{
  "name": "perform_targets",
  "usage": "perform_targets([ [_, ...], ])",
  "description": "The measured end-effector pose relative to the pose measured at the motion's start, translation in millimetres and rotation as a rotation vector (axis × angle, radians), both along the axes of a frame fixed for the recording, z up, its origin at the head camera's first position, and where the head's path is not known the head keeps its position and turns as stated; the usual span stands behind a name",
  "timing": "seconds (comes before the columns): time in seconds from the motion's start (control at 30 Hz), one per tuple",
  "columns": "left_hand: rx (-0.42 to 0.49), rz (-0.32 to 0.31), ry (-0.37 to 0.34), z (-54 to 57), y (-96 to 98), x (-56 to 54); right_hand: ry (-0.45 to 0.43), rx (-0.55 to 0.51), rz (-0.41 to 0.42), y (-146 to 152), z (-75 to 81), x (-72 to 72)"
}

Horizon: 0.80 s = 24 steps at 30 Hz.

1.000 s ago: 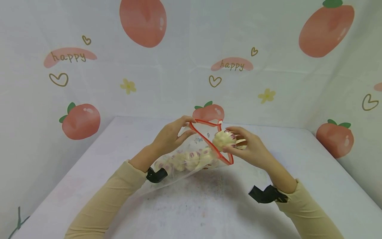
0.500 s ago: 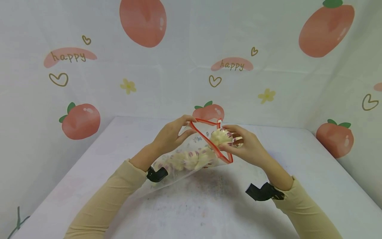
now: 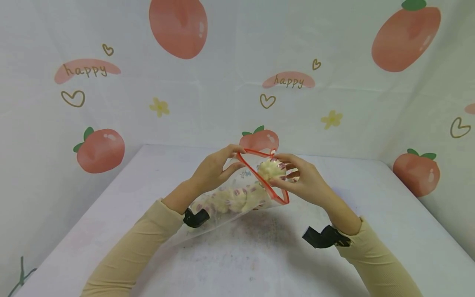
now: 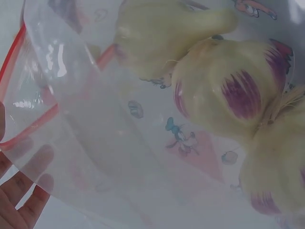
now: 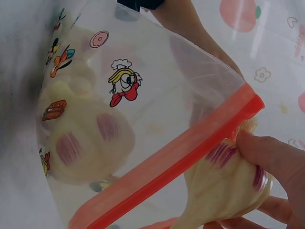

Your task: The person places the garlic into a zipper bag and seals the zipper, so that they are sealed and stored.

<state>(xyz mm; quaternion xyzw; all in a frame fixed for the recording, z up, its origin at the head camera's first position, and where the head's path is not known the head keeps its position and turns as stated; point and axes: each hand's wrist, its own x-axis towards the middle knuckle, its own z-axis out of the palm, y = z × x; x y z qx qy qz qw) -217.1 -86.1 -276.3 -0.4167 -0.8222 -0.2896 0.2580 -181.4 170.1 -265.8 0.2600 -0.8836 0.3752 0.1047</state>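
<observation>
A clear zip bag [image 3: 230, 220] with a red zip edge and printed cartoon figures lies tilted on the table, its mouth facing right. Several garlic bulbs [image 4: 217, 88] with purple streaks are inside it. My left hand [image 3: 209, 171] pinches the bag's upper rim between thumb and fingers, keeping the mouth apart. In my right hand [image 3: 306, 177] a garlic bulb [image 5: 224, 181] is gripped right at the bag's mouth, partly past the red edge in the head view. The right thumb presses on its root side in the right wrist view.
The white table [image 3: 230, 268] stretches around the bag. A white backdrop [image 3: 222, 99] printed with red fruit and hearts stands behind and at the sides. Black straps [image 3: 326, 237] hang at both wrists. A thin dark cord-like thing [image 3: 22, 276] shows at the lower left.
My right hand has moved a little left, carrying the garlic bulb further into the bag's mouth. The left hand stays nearly in place on the rim.
</observation>
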Motion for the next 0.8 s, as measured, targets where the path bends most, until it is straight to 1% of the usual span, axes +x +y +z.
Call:
perform_targets([
  [0.2, -0.014, 0.004, -0.005, -0.9, 0.5, 0.3, 0.019, -0.017, 0.014, -3.4, -0.6, -2.0],
  [0.4, -0.014, 0.005, -0.014, -0.5, 0.7, 0.7, 0.036, -0.01, 0.042, -7.4, -4.5, -6.6],
  [0.8, -0.002, -0.015, 0.001, -0.5, 1.1, -1.2, -0.015, 0.009, 0.067, -16.6, -15.6, -14.9],
])
